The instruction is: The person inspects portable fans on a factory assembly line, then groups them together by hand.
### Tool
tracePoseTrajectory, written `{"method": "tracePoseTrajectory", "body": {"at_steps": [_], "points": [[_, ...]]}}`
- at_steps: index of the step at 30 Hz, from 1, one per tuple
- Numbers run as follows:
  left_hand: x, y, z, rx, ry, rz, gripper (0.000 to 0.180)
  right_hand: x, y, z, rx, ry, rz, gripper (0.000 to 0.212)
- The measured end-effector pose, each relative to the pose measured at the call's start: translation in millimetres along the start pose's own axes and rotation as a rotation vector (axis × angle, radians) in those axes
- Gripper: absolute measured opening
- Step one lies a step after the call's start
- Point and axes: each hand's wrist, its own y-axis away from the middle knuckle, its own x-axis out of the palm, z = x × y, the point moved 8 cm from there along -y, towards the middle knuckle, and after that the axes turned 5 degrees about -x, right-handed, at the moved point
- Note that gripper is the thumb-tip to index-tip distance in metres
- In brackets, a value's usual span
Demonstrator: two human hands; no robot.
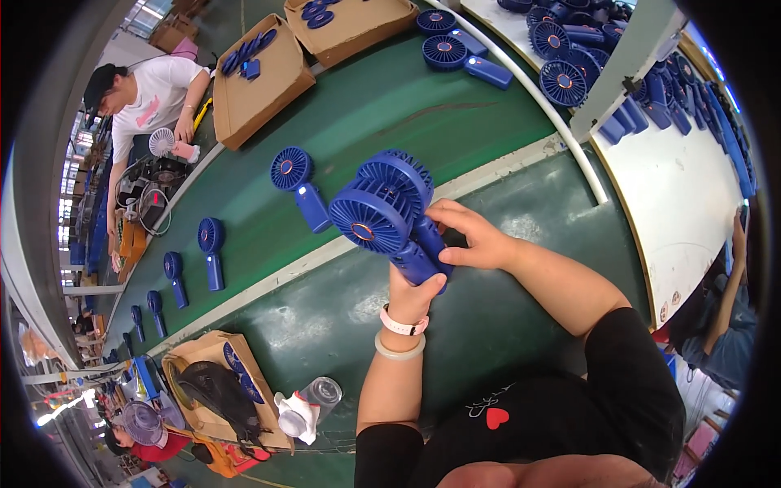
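Note:
Two blue handheld fans are held close together over the near edge of the green work surface. My left hand (412,294) is closed round the handle of the nearer fan (370,218), whose round grille faces up and to the left. Fingers and thumb of my right hand (478,237) grip the handle of the second fan (400,172), just behind it. The first fan partly hides the second one's head. Beyond them, a loose blue fan (290,168) lies on the green conveyor belt (358,122).
More blue fans (210,236) lie spaced along the belt to the left. Cardboard trays (264,93) stand on its far side, near a co-worker (154,93). Piled fans (561,81) fill the white table at right. An open box (268,407) and clear cup (324,392) sit at lower left.

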Motion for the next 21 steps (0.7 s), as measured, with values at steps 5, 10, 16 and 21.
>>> {"method": "tracePoseTrajectory", "body": {"at_steps": [5,10,16,21], "points": [[7,1,2,0.011,-0.104,0.016,0.078,-1,3,-10,0.183,0.052,-0.035,0.073],[8,2,8,-0.052,-0.104,-0.016,0.092,3,0,-14,0.313,-0.162,-0.081,0.088],[7,0,12,-0.096,-0.119,0.029,0.1,2,0,-19,0.382,-0.15,-0.082,0.092],[22,7,15,-0.142,-0.141,0.206,0.109,-3,1,-22,0.41,-0.124,-0.063,0.079]]}}
